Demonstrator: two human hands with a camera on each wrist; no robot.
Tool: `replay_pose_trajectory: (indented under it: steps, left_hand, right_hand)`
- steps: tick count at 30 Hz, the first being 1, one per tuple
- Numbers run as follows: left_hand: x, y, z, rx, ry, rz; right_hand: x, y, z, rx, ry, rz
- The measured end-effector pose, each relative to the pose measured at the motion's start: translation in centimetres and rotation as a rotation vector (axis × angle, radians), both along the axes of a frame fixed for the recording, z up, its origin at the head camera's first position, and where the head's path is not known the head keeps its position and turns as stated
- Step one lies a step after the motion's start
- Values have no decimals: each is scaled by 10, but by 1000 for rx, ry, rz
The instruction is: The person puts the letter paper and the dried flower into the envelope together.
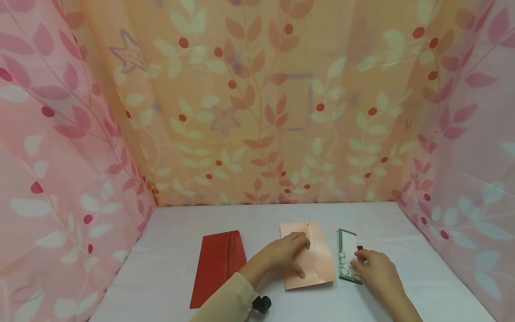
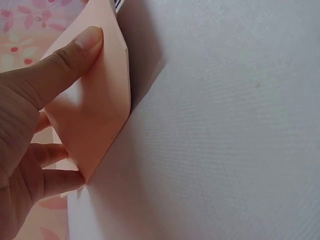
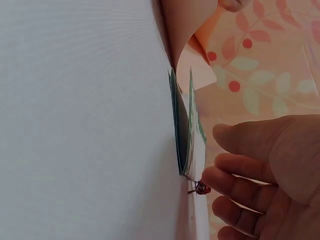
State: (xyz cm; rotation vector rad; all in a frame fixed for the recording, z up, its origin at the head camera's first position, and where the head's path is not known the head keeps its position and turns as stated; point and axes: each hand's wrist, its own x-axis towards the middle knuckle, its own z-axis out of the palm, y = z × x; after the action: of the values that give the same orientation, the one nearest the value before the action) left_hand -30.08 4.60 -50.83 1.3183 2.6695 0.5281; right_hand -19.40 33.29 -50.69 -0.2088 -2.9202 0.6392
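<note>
A pale pink envelope [image 1: 322, 255] lies mid-table under my left hand [image 1: 287, 255]. That hand's fingers are spread, its thumb pressing on the envelope's face and other fingertips at its edge in the left wrist view. To the right lies a folded card [image 1: 347, 241], white with green edging and a leafy print; its leaves stand slightly apart in the right wrist view. My right hand [image 1: 378, 270] hovers by the card's right edge with loosely bent fingers and nothing held. A small dark-red piece [image 3: 202, 188] shows at that edge, close to the fingertips.
A red envelope [image 1: 211, 264] lies on the white tabletop [image 1: 161, 250] to the left, partly behind the left forearm. A black object [image 1: 262, 304] sits at the left wrist. Patterned cloth [image 1: 257, 134] walls the back and both sides.
</note>
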Motion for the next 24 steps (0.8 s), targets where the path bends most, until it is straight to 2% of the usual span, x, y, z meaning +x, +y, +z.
replay_pose_trajectory:
  steps: [8, 16, 24]
  left_hand:
    - [-1, 2, 1, -18, -1, -7]
    - [-3, 3, -1, -24, 6, -12]
    - [-3, 4, -2, -29, 13, -13]
  right_hand:
    - [2, 6, -4, 49, -26, -74]
    - [1, 7, -13, 72, -89, -95]
    - [3, 0, -10, 113, -91, -116]
